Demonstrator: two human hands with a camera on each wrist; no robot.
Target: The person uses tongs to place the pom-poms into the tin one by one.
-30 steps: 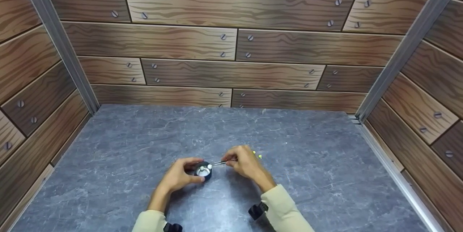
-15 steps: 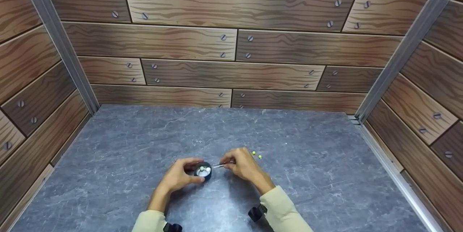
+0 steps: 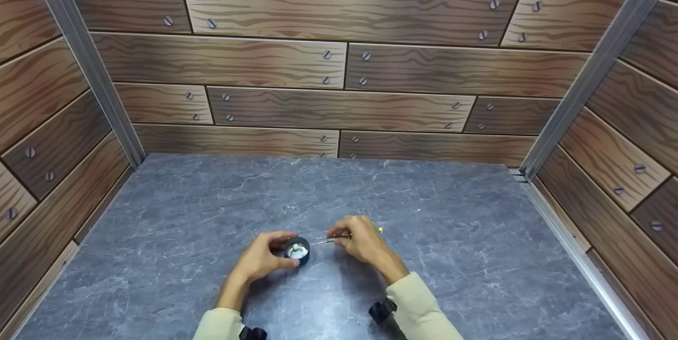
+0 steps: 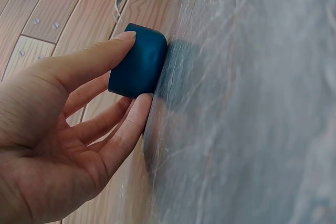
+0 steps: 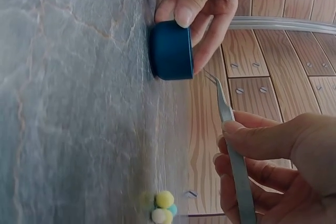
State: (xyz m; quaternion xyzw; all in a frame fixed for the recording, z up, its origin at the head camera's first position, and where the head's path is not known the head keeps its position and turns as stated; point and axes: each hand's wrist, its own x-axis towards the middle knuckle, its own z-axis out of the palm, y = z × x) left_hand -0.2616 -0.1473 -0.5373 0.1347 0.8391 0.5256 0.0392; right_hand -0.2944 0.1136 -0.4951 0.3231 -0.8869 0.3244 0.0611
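Grey marbled tabletop (image 3: 212,213), walled round with wood-plank panels (image 3: 339,64), carries everything here. Since half a second ago the right hand (image 3: 360,239) has drawn slightly back and to the right, so its knuckles now cover one of the small pompoms (image 5: 164,207) lying behind it; only one yellow dot shows beside it from the head view. Its thumb and fingers pinch metal tweezers (image 5: 231,145), whose tips hang just outside the cup's rim. The left hand (image 3: 262,258) has not shifted: thumb and fingers curl round the small blue cup (image 3: 297,249), which stands on the tabletop between both hands with white pompoms inside.
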